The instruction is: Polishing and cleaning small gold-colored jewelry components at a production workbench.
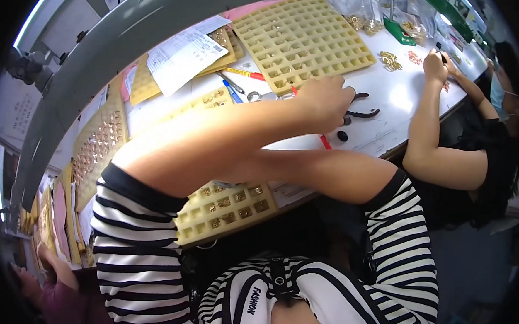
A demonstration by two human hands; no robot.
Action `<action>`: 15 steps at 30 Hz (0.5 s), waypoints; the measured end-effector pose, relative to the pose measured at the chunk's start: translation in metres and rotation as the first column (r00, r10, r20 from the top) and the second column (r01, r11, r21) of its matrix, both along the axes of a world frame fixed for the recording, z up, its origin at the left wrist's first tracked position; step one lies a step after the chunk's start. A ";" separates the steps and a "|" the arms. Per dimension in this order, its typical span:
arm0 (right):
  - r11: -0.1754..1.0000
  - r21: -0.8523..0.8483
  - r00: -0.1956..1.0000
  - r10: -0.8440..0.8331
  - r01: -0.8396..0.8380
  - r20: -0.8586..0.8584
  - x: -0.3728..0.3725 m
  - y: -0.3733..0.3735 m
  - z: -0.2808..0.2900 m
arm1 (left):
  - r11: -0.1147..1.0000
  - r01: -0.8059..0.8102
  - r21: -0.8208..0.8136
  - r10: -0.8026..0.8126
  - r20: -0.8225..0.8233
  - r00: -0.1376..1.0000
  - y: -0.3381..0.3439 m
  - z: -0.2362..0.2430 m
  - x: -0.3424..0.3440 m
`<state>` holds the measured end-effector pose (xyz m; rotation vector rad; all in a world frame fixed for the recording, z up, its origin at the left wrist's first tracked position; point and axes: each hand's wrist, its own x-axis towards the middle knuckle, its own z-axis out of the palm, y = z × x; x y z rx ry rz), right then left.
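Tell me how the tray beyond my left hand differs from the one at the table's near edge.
The far tray shows nearly whole, while the near tray is partly hidden behind the forearms. Many of the far tray's compartments look empty, whereas several visible ones in the near tray hold gold-coloured pieces. The far tray lies beyond the left hand; the near tray sits closer to your body. Both are yellowish, with rows of compartments.

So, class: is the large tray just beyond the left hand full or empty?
Partly filled: several of the tray's cells hold small metal pieces, while many, especially toward its right side, look bare.
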<state>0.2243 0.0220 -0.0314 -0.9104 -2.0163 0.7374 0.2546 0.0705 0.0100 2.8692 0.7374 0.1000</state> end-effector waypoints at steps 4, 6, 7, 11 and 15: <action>0.955 -0.018 0.953 -0.295 0.295 -0.066 0.007 -0.010 0.009 | 1.000 0.008 -0.022 -0.006 0.117 0.993 -0.003 -0.022 0.043; 0.948 -0.009 0.940 -0.315 0.317 -0.130 -0.012 -0.022 0.024 | 0.999 -0.041 0.022 0.040 0.047 0.998 -0.008 -0.024 0.058; 0.963 0.007 0.951 -0.264 0.269 -0.163 -0.034 -0.032 0.036 | 0.999 -0.010 0.041 0.006 0.097 0.995 -0.003 -0.029 0.047; 0.926 -0.042 0.905 -0.376 0.375 -0.201 -0.061 -0.039 0.060 | 0.984 0.115 0.135 -0.124 0.064 0.990 -0.009 -0.041 0.062; 0.788 -0.091 0.764 -0.613 0.608 -0.200 -0.052 -0.036 0.086 | 0.992 0.007 0.126 -0.042 0.282 0.959 -0.016 -0.042 0.052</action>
